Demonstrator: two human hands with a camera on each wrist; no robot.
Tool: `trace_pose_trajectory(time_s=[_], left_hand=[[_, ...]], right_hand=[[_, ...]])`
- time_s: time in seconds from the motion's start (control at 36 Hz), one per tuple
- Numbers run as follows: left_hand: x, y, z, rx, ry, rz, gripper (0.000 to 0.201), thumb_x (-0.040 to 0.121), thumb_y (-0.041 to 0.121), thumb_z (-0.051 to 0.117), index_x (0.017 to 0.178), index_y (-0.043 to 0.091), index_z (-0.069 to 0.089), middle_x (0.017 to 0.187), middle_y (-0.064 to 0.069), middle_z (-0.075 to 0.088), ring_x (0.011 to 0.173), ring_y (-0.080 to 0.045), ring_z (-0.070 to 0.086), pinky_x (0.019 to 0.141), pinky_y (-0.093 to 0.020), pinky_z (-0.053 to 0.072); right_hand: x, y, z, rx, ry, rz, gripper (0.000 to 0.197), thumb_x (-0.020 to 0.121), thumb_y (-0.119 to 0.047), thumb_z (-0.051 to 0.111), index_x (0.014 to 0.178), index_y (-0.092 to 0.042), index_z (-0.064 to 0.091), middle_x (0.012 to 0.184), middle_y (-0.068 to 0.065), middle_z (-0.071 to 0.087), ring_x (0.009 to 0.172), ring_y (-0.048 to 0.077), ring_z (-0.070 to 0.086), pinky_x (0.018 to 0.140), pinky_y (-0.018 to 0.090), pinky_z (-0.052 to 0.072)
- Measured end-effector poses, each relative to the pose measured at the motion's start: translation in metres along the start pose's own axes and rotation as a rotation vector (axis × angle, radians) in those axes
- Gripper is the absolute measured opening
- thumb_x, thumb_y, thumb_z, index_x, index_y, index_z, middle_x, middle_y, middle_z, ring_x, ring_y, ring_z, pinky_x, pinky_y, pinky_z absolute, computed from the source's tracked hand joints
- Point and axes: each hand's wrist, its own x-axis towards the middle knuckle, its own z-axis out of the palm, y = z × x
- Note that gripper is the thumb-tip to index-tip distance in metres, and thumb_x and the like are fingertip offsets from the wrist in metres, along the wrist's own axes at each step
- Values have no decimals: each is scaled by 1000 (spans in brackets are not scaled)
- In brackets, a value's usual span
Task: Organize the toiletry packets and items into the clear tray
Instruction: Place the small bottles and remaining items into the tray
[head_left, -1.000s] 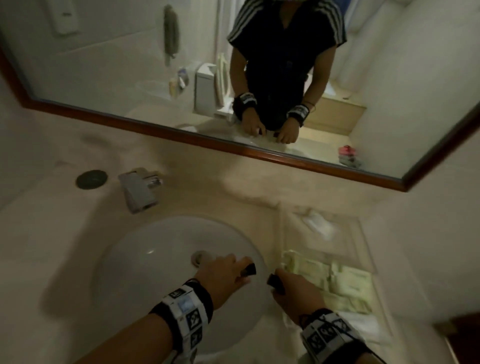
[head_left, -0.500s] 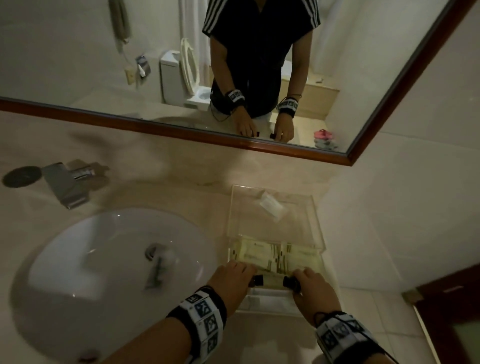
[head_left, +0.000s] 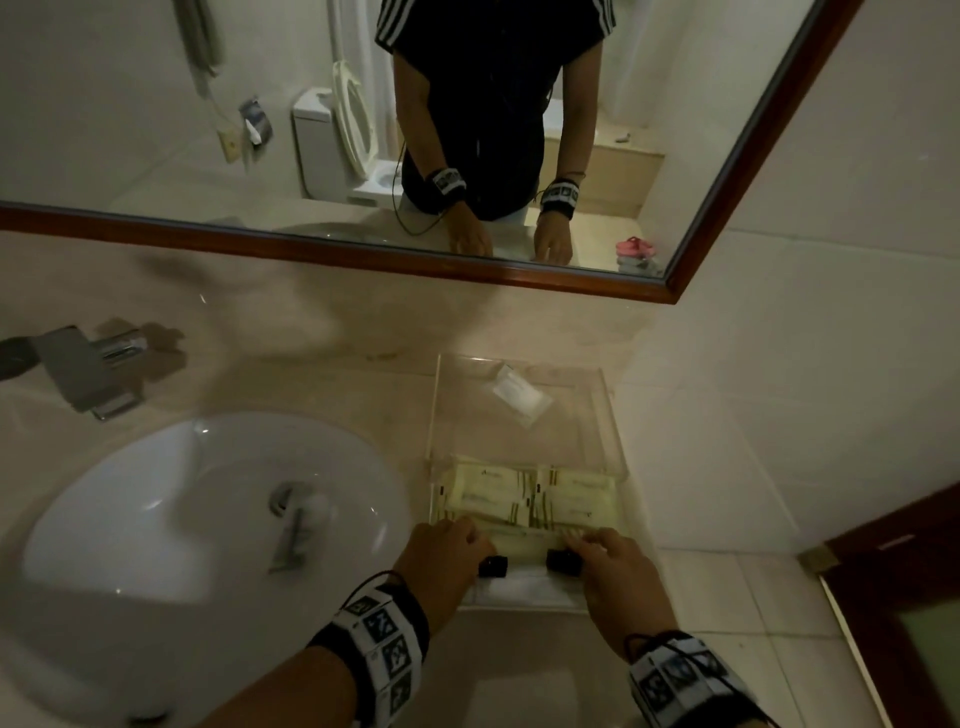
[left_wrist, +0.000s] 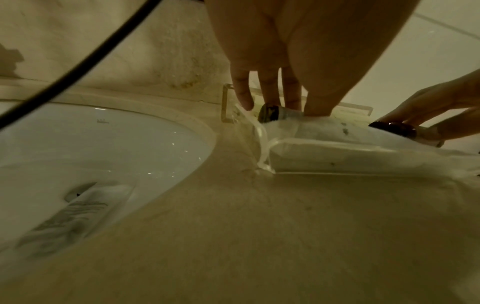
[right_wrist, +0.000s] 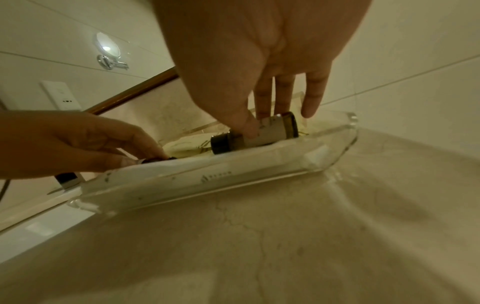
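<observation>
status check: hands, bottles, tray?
Left hand and right hand each hold a small bottle, lying flat in the tray over packets. Nothing blocking.

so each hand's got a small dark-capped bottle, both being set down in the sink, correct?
Not the sink. Left hand and right hand each hold a small dark-capped bottle over the near end of the clear tray, above the packets. The head view shows the sink off to the left.

a bathroom, likely a hotel's. a white sink (head_left: 208, 499) sits in a beige stone counter (head_left: 519, 675) under a wood-framed mirror (head_left: 332, 254), which reflects a toilet (head_left: 332, 140).
</observation>
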Motion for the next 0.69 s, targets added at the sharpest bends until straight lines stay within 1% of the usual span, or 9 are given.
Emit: trace_pose_trajectory(time_s=[0.08,0.14,0.19,0.28,0.53,0.58,0.64,0.67,0.69], left_hand=[[-3,1,3,26,16,-16,40,96,13,42,133,27,47,128,-1,47,120,-25,44,95,-36,33],[-3,3,2,40,16,-18,39,98,13,39,133,28,47,127,-1,47,119,-25,44,94,-35,34],[-3,3,1,59,-11,-13,40,98,11,39,134,27,47,127,-2,48,118,-26,45,92,-35,37],[-2,2,1,44,-46,-18,39,97,11,42,132,25,48,126,-3,50,116,-26,47,92,-35,39],[-3,4,2,79,-44,-38,31,99,21,39,127,21,52,123,-4,55,116,-24,50,91,-35,40],[-4,5,-3,85,-22,-30,24,83,24,67,108,24,66,103,-1,64,96,-23,61,75,-34,49],[-3,1,5,86,12,-25,36,46,30,91,76,31,71,72,6,64,65,-15,64,50,-26,49],[-2,0,8,72,7,-54,39,39,31,93,71,33,71,68,8,63,60,-13,63,47,-23,47],[-2,0,8,85,17,-54,37,43,33,91,75,34,72,74,7,63,65,-14,64,51,-24,48]], right_hand=[[-3,5,4,-89,6,-1,62,45,-5,83,100,-30,72,88,-3,68,72,21,66,52,29,52],[-1,10,9,-107,28,2,66,32,-6,87,91,-30,74,76,-7,66,61,17,64,43,25,50],[-2,9,8,-102,49,-43,59,43,-4,85,96,-29,74,79,-4,67,65,20,65,48,28,53],[-3,6,9,-58,39,-30,47,73,-5,69,115,-27,67,97,1,67,88,27,64,69,36,54],[-2,0,6,-4,0,-42,48,88,-7,52,131,-28,54,114,5,60,108,28,55,85,36,49],[-1,0,9,-11,-1,-33,46,88,-8,53,130,-27,55,114,5,59,108,28,54,84,35,49],[-1,0,10,-12,-6,-33,45,90,-11,50,131,-29,52,117,4,57,112,26,51,86,33,47],[0,1,10,-8,-14,-29,45,92,-13,48,133,-30,50,119,3,55,114,25,50,88,32,46],[0,1,9,-6,-28,-25,45,93,-15,47,135,-31,47,121,2,54,116,24,49,90,31,45]])
